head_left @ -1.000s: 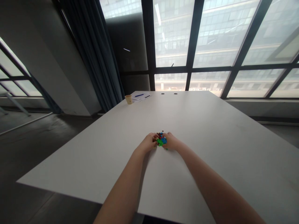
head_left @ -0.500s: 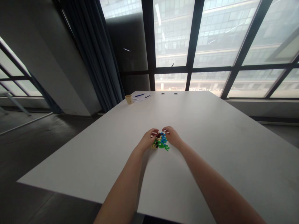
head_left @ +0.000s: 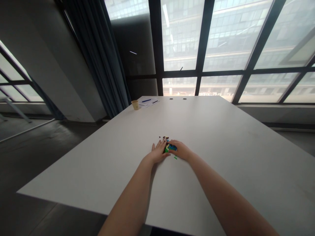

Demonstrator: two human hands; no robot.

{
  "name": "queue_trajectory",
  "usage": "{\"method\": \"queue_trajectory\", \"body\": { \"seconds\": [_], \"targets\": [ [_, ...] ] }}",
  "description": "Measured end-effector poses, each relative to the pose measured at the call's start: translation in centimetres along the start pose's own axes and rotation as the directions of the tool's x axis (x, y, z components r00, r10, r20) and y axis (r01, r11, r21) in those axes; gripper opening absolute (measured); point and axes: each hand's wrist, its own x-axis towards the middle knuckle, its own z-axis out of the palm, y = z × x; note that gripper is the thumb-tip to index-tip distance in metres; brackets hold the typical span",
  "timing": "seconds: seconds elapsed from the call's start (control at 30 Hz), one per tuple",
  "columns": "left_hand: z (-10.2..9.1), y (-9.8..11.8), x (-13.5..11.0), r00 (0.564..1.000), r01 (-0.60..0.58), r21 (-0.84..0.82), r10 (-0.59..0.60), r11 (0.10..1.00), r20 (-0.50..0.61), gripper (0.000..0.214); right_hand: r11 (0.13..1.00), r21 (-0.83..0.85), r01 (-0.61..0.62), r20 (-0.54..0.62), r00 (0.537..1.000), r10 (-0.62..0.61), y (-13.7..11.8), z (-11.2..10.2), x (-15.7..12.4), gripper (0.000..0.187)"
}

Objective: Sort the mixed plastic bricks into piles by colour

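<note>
Small plastic building bricks [head_left: 171,147] in blue, green, cream and dark brown lie heaped on the white table, partly covered by both hands. My left hand [head_left: 157,153] rests against the heap's left side, open, palm down with fingers spread. From the right, my right hand [head_left: 181,150] curves around the heap, its thumb and fingers apart and blue and green bricks between them. A few dark brown pieces [head_left: 165,137] lie loose just beyond the fingertips. Nearer to me is a stray green piece [head_left: 175,158].
On the far left of the white table [head_left: 98,167] stands a paper cup [head_left: 135,105]. Next to it are papers [head_left: 145,103] with a blue pen [head_left: 146,100] on top. Two dark round discs [head_left: 171,98] sit near the far edge, below the windows.
Both hands have come down lower around the bricks, and my left fingers have spread flat. The heap is more covered now, with brown pieces scattered beyond it and a green one apart in front.
</note>
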Motion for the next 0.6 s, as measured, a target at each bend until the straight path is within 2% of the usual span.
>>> {"method": "queue_trajectory", "body": {
  "seconds": [0.1, 0.23, 0.6],
  "targets": [
    [0.0, -0.3, 0.4, 0.99, -0.072, -0.006, 0.071, 0.997, -0.124, 0.049, 1.0, -0.001, 0.019, -0.048, 0.999, -0.019, -0.4, 0.1, 0.1, 0.031],
    [0.0, -0.7, 0.9, 0.953, -0.182, -0.027, 0.169, 0.983, -0.251, 0.032, 1.0, -0.015, 0.019, -0.074, 0.997, -0.02, -0.8, 0.2, 0.3, 0.019],
    [0.4, -0.5, 1.6, 0.906, -0.233, -0.278, 0.104, 0.932, -0.411, 0.021, 0.994, 0.097, -0.041, -0.175, 0.983, 0.058, -1.4, 0.1, 0.6, 0.023]
  ]
}}
